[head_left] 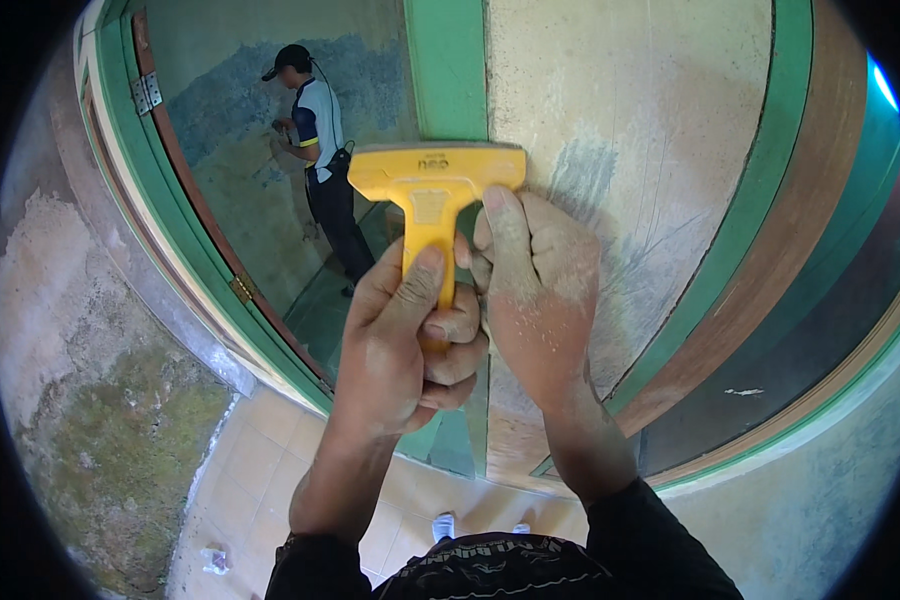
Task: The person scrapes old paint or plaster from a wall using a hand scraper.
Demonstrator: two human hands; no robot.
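A yellow wall scraper (390,174) with a wide T-shaped head is held up in front of me. My left hand (385,335) is wrapped round its handle, with the thumb lying along the front. The fingers of my right hand (545,285) are closed at the right end of the head, the thumb pressed to its lower edge. Pale dust covers both hands. Behind the scraper stands a cream wall panel (630,90), with grey scuffed patches beside my right hand.
A green door frame (448,70) borders the panel. Through the doorway at the left, a person (320,125) in a dark cap faces a patchy wall. A window (760,370) with a wooden frame is at the right. Tiles (270,440) lie below, beside mossy ground (120,460). Crumpled litter (213,560) lies lower left.
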